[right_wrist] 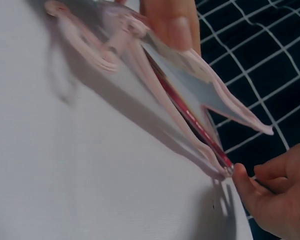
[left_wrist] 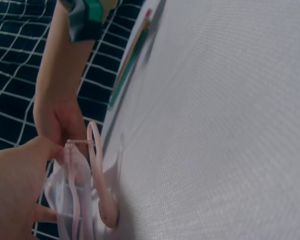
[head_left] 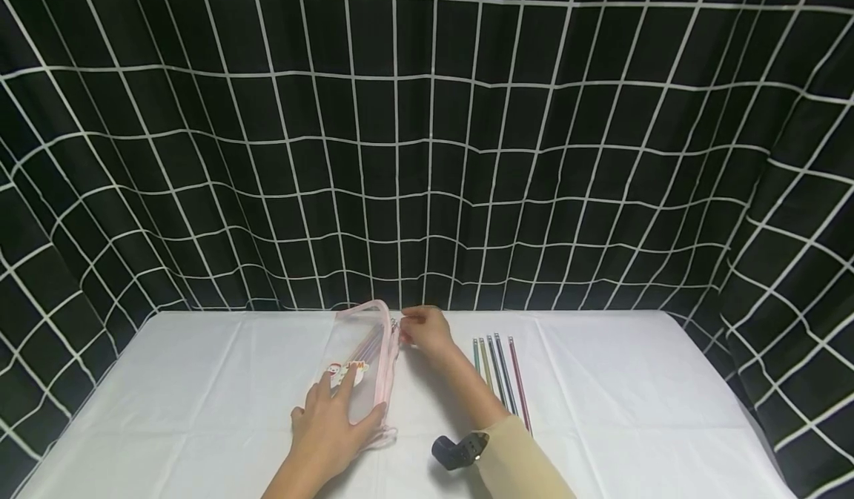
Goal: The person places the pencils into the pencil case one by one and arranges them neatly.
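Note:
A translucent pencil pouch [head_left: 365, 399] with pink edging and a cartoon print lies on the white table, several pencils [head_left: 369, 345] showing through it. My left hand [head_left: 327, 417] rests on its near part, fingers spread over the upper face and thumb at the zipper side. At the pouch's far corner my right hand [head_left: 427, 328] pinches the small metal zipper pull [right_wrist: 229, 170] between thumb and finger. In the right wrist view the zipper side gapes, and a red pencil [right_wrist: 190, 117] shows inside. A pink loop strap [left_wrist: 96, 160] hangs at the near end.
Several coloured pencils [head_left: 489, 362] lie side by side on the white tablecloth [head_left: 614, 402], right of the pouch and partly behind my right forearm. A black curtain [head_left: 427, 150] with a white grid rises behind the table. A dark camera [head_left: 459, 451] sits on the right wrist.

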`<action>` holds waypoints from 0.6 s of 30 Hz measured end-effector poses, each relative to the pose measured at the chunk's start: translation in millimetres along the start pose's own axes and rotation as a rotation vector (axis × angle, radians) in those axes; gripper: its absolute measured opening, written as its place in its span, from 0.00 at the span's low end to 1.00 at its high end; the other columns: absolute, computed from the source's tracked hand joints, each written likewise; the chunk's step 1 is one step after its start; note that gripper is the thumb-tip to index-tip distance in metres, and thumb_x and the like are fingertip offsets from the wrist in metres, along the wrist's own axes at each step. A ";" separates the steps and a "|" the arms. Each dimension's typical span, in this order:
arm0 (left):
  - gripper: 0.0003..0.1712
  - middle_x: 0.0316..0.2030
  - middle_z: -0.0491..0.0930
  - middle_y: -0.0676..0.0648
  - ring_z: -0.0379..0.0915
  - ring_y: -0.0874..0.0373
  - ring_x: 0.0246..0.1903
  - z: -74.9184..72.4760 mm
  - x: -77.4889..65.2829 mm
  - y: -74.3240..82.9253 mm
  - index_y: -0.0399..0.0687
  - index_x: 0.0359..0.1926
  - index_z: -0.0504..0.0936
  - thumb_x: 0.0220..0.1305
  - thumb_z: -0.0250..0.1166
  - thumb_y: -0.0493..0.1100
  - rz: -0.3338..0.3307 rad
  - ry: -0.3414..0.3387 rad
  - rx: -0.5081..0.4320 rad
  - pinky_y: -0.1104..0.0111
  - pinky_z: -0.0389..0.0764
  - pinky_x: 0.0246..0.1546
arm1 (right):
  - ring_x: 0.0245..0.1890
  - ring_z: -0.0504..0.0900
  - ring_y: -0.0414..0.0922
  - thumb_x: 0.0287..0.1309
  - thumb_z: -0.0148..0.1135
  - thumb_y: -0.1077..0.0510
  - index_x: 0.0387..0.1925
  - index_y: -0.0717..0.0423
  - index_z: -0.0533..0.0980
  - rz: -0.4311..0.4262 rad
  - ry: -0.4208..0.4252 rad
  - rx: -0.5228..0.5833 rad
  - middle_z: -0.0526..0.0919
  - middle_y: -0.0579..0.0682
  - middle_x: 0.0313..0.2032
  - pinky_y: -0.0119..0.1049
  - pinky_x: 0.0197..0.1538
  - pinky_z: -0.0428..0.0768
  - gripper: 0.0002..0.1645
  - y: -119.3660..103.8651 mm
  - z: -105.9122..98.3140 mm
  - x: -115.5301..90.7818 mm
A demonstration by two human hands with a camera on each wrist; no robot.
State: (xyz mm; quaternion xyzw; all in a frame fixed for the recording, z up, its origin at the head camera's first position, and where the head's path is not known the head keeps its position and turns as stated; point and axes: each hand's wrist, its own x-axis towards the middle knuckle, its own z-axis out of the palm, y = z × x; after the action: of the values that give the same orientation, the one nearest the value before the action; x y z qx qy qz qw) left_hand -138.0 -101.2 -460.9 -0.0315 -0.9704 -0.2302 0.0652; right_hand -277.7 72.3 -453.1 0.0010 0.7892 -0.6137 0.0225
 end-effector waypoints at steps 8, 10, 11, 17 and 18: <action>0.46 0.69 0.70 0.27 0.71 0.31 0.65 1.7 0.5 -1.0 0.44 0.75 0.72 0.67 0.63 0.69 -0.005 -0.008 -0.003 0.33 0.73 0.49 | 0.30 0.82 0.39 0.71 0.53 0.74 0.64 0.79 0.73 0.026 -0.082 0.037 0.83 0.73 0.52 0.27 0.38 0.84 0.22 -4.0 0.7 14.8; 0.46 0.69 0.71 0.28 0.71 0.31 0.65 1.9 0.3 -1.0 0.45 0.75 0.72 0.67 0.63 0.69 -0.003 -0.004 -0.005 0.33 0.74 0.49 | 0.29 0.80 0.37 0.72 0.52 0.74 0.65 0.79 0.71 0.029 -0.109 0.052 0.83 0.73 0.51 0.26 0.38 0.84 0.23 -4.5 1.3 16.3; 0.46 0.68 0.71 0.28 0.71 0.31 0.65 1.9 0.2 -1.0 0.45 0.75 0.72 0.67 0.63 0.69 -0.002 -0.002 -0.006 0.33 0.74 0.49 | 0.28 0.80 0.37 0.72 0.52 0.74 0.66 0.80 0.71 0.026 -0.122 0.049 0.84 0.73 0.50 0.26 0.38 0.84 0.23 -4.4 2.0 16.9; 0.47 0.69 0.70 0.28 0.71 0.31 0.65 0.4 -0.3 -0.5 0.45 0.76 0.72 0.67 0.62 0.70 0.001 -0.002 -0.006 0.33 0.73 0.49 | 0.29 0.80 0.38 0.68 0.53 0.76 0.64 0.80 0.72 0.008 -0.153 0.019 0.84 0.64 0.40 0.26 0.37 0.83 0.24 -2.5 9.0 16.1; 0.47 0.69 0.70 0.28 0.71 0.31 0.65 0.3 -0.4 -0.4 0.45 0.76 0.72 0.67 0.62 0.70 0.002 -0.002 -0.006 0.33 0.73 0.49 | 0.28 0.79 0.38 0.68 0.53 0.76 0.64 0.80 0.72 0.017 -0.143 0.035 0.83 0.63 0.39 0.26 0.36 0.82 0.24 -2.4 10.0 15.5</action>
State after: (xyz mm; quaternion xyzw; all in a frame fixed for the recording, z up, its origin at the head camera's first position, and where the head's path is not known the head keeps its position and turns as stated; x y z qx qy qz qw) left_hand -137.6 -101.5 -461.4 -0.0331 -0.9697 -0.2332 0.0645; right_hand -292.8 61.7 -453.8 -0.0359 0.7747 -0.6257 0.0840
